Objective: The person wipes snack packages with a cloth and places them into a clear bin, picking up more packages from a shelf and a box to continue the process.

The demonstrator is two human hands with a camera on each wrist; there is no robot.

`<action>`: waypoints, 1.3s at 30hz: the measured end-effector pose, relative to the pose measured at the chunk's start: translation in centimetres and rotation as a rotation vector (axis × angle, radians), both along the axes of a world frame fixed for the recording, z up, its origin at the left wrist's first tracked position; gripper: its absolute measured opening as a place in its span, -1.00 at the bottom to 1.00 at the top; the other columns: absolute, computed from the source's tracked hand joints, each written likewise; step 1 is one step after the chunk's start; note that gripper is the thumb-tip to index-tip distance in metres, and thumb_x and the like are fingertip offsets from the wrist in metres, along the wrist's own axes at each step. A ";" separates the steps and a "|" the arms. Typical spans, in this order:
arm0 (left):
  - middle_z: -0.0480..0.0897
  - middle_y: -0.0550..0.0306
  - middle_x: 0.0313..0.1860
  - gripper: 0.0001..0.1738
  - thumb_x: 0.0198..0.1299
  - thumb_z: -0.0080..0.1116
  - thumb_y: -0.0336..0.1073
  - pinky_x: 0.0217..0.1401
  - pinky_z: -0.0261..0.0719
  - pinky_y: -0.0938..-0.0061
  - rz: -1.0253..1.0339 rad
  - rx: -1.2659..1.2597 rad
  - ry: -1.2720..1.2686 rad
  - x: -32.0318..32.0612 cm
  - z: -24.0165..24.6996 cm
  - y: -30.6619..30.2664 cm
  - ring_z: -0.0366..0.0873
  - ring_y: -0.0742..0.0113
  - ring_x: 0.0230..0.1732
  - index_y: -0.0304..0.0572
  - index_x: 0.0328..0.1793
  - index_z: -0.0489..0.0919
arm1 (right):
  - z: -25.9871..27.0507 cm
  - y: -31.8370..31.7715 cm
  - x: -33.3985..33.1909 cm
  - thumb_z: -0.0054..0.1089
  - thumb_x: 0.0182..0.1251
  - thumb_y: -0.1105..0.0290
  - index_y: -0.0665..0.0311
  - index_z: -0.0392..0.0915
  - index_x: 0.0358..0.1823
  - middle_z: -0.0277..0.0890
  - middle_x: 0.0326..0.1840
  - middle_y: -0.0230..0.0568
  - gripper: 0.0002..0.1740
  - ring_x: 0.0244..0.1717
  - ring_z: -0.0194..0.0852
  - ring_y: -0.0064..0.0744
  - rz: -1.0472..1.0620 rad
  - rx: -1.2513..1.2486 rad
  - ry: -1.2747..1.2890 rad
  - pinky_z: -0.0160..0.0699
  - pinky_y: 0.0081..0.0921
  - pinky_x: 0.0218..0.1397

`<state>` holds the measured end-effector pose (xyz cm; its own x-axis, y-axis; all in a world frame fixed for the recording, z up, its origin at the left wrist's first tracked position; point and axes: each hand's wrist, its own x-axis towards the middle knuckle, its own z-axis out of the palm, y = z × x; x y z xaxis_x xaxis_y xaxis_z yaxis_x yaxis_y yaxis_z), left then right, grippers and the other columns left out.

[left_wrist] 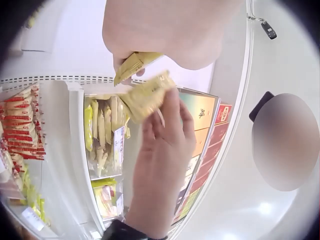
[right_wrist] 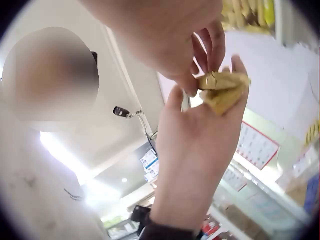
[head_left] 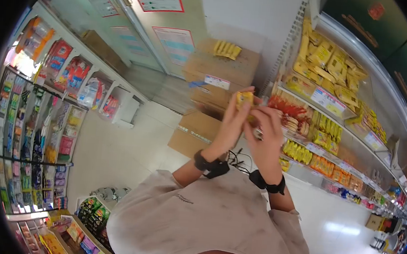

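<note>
In the head view my left hand (head_left: pixel 228 129) is raised in front of my chest, with a small yellow snack packet (head_left: pixel 245 99) between its thumb and fingers. Close beside it on the right is my right hand (head_left: pixel 267 137), its fingers bent. The left wrist view shows my right hand (left_wrist: pixel 165 145) pinching the edge of a second yellow packet (left_wrist: pixel 149 96), next to the packet (left_wrist: pixel 137 65) in my left hand (left_wrist: pixel 165 30). From the right wrist, the two packets (right_wrist: pixel 222 97) overlap above my left palm, and the right fingertips (right_wrist: pixel 191 86) are at their edge.
Shelf bins of yellow packets (head_left: pixel 330 60) stand to the right, with red-and-white packets (head_left: pixel 288 107) lower down. Ahead are stacked cardboard boxes (head_left: pixel 222 66) with a few yellow packets (head_left: pixel 227 49) on top. Another carton (head_left: pixel 193 136) sits on the floor. Racks (head_left: pixel 35 137) line the left side.
</note>
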<state>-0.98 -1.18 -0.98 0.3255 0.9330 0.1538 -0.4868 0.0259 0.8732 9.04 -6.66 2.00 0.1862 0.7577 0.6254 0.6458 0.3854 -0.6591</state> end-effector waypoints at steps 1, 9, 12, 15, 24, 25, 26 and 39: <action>0.58 0.05 0.12 -0.50 0.64 -0.13 -0.07 0.01 0.63 0.49 0.010 -0.083 -0.093 -0.1 -0.5 0.4 0.60 0.38 0.04 -0.22 0.51 0.33 | 0.3 -0.3 0.2 0.41 0.21 0.55 0.31 0.67 -0.05 0.65 0.00 -0.06 -0.74 -0.01 0.63 -0.11 0.088 -0.014 0.001 0.63 -0.29 0.05; 0.62 0.14 -0.01 -0.50 0.61 -0.06 0.01 -0.27 0.50 0.47 -0.058 -0.200 -0.258 -3.7 -1.3 1.9 0.47 0.43 -0.33 -0.13 0.45 0.44 | 3.5 -1.9 12.3 0.23 0.41 0.52 0.37 0.64 0.00 0.69 0.03 -0.09 -0.81 0.01 0.65 -0.16 -0.340 0.194 0.077 0.55 -0.31 0.24; 0.62 0.16 -0.02 -0.47 0.61 -0.10 0.04 -0.30 0.47 0.46 -0.068 -0.282 -0.265 -4.1 -2.9 1.7 0.46 0.45 -0.34 -0.13 0.49 0.42 | 5.9 -2.3 16.1 0.26 0.42 0.46 0.38 0.62 0.04 0.66 0.10 -0.05 -0.77 0.10 0.61 -0.11 -0.533 0.219 0.007 0.52 -0.24 0.28; 0.55 0.20 -0.14 -0.43 0.63 -0.24 0.15 -0.37 0.32 0.56 -0.047 -0.269 -0.265 -3.5 -2.2 0.7 0.36 0.49 -0.39 -0.09 0.44 0.43 | 5.6 -2.6 20.0 0.35 0.38 0.34 0.38 0.62 0.07 0.54 0.27 0.04 -0.67 0.26 0.51 0.02 -0.716 0.252 -0.294 0.42 -0.14 0.38; 0.54 0.17 -0.22 -0.36 0.62 -0.33 0.24 -0.46 0.32 0.54 -0.080 -0.207 -0.131 -2.4 -0.4 -0.9 0.39 0.47 -0.49 -0.06 0.43 0.43 | 5.6 0.1 23.1 0.53 0.15 -0.04 0.30 0.75 0.01 0.21 0.57 0.30 -0.41 0.64 0.00 0.28 -0.710 0.025 -0.511 0.12 0.14 0.58; 0.54 0.18 -0.22 -0.35 0.62 -0.34 0.25 -0.45 0.32 0.54 -0.078 -0.209 -0.131 -2.3 -0.4 -0.9 0.39 0.48 -0.48 -0.07 0.43 0.43 | 5.6 0.2 23.8 0.53 0.14 -0.05 0.29 0.76 -0.01 0.19 0.58 0.32 -0.42 0.65 -0.03 0.29 -0.714 -0.004 -0.512 0.10 0.16 0.59; 0.54 0.18 -0.22 -0.34 0.61 -0.34 0.26 -0.44 0.31 0.54 -0.074 -0.204 -0.135 -2.2 -0.6 -0.8 0.38 0.48 -0.47 -0.08 0.43 0.43 | 5.7 0.2 24.3 0.53 0.13 -0.07 0.28 0.77 -0.03 0.18 0.59 0.33 -0.42 0.66 -0.05 0.31 -0.716 -0.032 -0.515 0.08 0.18 0.61; 0.47 0.26 -0.26 -0.29 0.58 -0.30 0.31 -0.36 0.30 0.55 -0.037 -0.235 -0.118 -3.0 -0.7 -0.7 0.34 0.48 -0.40 -0.10 0.44 0.42 | 6.5 -0.4 20.7 0.59 0.12 0.29 0.30 0.65 -0.04 0.51 0.32 0.00 -0.58 0.30 0.45 0.00 -0.542 0.117 -0.241 0.48 -0.14 0.28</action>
